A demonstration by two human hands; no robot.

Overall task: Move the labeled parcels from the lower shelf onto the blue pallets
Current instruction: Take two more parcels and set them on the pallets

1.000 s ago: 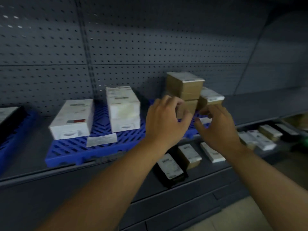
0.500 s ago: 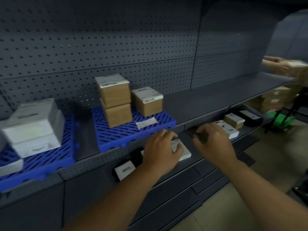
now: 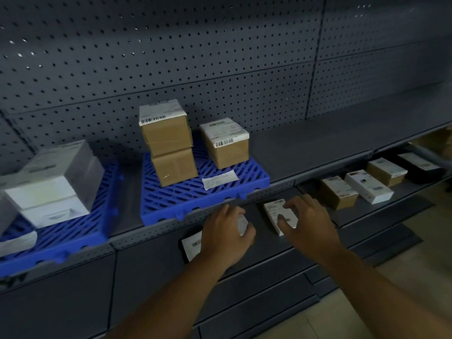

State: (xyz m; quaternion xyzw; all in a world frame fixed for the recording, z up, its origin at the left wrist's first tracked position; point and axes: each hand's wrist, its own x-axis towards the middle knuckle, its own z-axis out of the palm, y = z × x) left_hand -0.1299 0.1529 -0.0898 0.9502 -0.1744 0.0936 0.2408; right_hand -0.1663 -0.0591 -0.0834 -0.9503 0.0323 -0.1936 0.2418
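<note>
— Where are the hands?
— Both are at the lower shelf (image 3: 354, 216). The right hand (image 3: 308, 223) lies spread on a white labeled parcel (image 3: 274, 211), thumb and fingers apart, not closed round it.
— And the left?
— The left hand (image 3: 225, 236) curls over a second parcel (image 3: 242, 225) and hides most of it; I cannot tell whether it grips.
— The pallet?
— The blue pallet (image 3: 208, 199) sits on the shelf above, bearing three brown boxes (image 3: 226, 150).

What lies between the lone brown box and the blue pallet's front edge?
A loose white paper slip lies flat there on the blue pallet, in front of the lone brown box. The head view shows it.
</note>
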